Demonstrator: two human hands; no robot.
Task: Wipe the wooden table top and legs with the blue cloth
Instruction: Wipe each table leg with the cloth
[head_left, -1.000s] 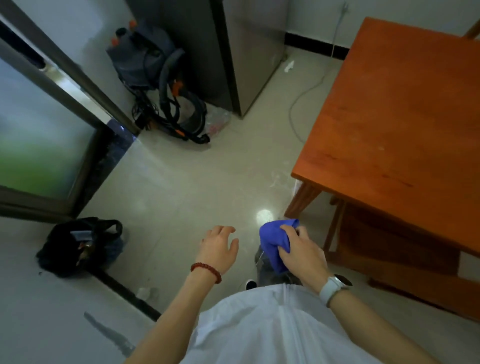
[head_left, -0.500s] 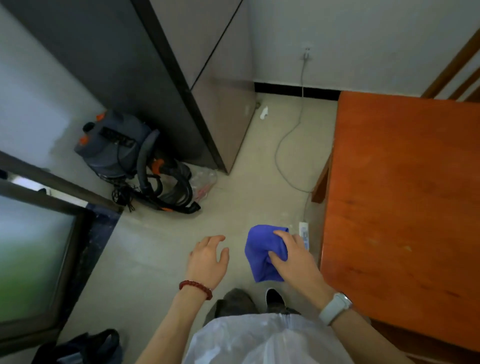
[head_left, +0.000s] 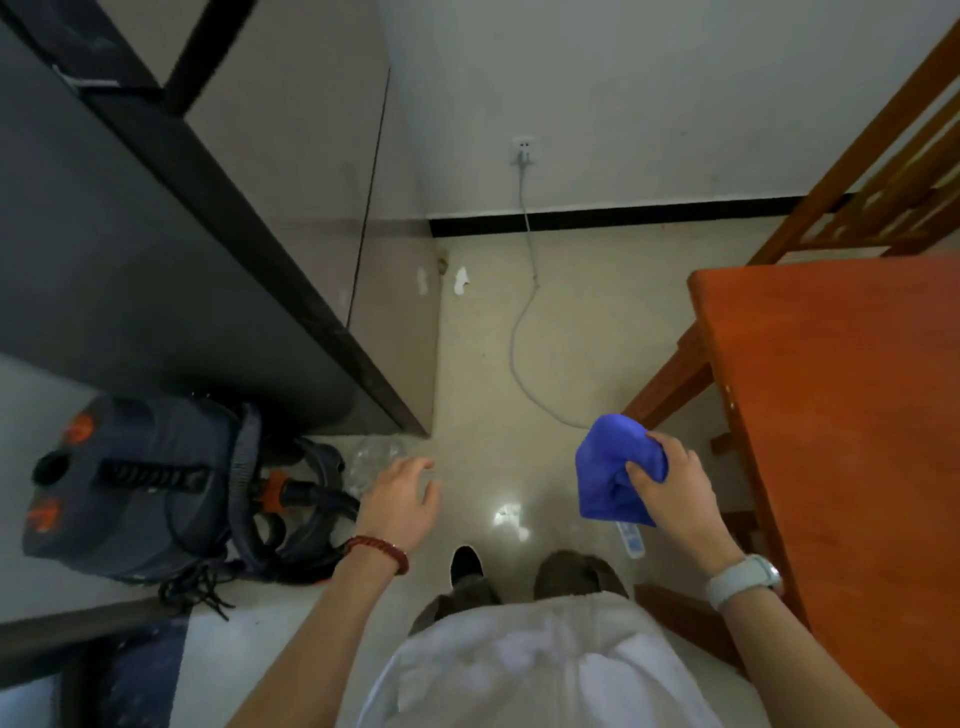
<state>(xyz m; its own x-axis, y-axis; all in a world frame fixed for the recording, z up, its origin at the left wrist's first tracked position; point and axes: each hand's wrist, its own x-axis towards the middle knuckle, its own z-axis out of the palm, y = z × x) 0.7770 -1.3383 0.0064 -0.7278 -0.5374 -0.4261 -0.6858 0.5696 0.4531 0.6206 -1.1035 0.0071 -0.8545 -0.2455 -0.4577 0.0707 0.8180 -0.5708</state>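
The person's white shirt (head_left: 540, 670) filled the bottom at 6 o'clock; the left hand (head_left: 401, 499) hung over the floor with loose, spread fingers and held nothing, a red bead bracelet (head_left: 378, 552) on its wrist; the right hand (head_left: 671, 483), with a white watch (head_left: 744, 578) on its wrist, gripped the bunched blue cloth (head_left: 612, 470) in the air near the wooden table's (head_left: 852, 447) left edge, not touching it; the table sat at 3 o'clock; a grey vacuum cleaner (head_left: 135, 483) stood at 9 o'clock; a cord (head_left: 519, 332) ran up to a wall socket (head_left: 524, 148) at 12 o'clock.
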